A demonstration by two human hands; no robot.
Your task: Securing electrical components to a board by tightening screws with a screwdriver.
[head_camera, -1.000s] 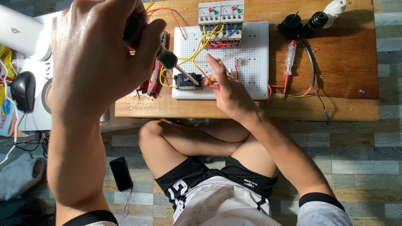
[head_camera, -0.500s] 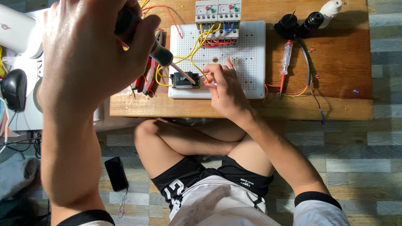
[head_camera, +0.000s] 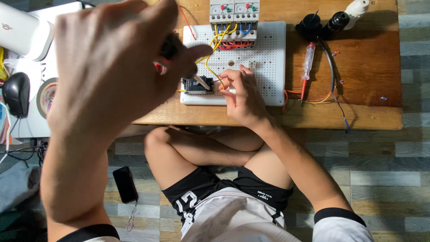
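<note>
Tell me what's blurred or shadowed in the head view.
Head view: the left hand, close to the lens, is large and soft with blur, and hides most of the screwdriver it grips; the right hand and white pegboard are sharp. Light is even, with soft shadows beside the black sockets on the wooden table. No glare.

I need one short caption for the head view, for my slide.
Left hand drives a screwdriver into a black component on a white perforated board; right hand steadies a yellow wire.

Bright even indoor light, soft shadows right of the white board (head_camera: 268, 58), near left hand (head_camera: 112, 76) blurred
</note>
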